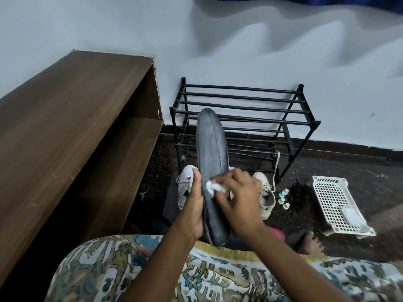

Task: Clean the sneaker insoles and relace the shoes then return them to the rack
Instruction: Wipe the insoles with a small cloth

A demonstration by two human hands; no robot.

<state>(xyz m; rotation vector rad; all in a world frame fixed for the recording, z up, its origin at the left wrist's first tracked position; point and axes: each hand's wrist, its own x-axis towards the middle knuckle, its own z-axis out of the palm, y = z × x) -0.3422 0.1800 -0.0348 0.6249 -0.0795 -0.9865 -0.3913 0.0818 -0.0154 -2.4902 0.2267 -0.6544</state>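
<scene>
Above the lap (196,277), the insole (212,149) is gripped upright by the left hand (194,212), a white wipe (214,188) pinched against its face by right fingers (225,200).

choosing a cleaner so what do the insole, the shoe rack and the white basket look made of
Insole: dark grey matte textile face with fine weave texture, probably over foam, since it curves.
Shoe rack: black tubes with a faint sheen, likely painted metal, possibly plastic.
White basket: moulded plastic, smooth, with a grid of holes.
</scene>
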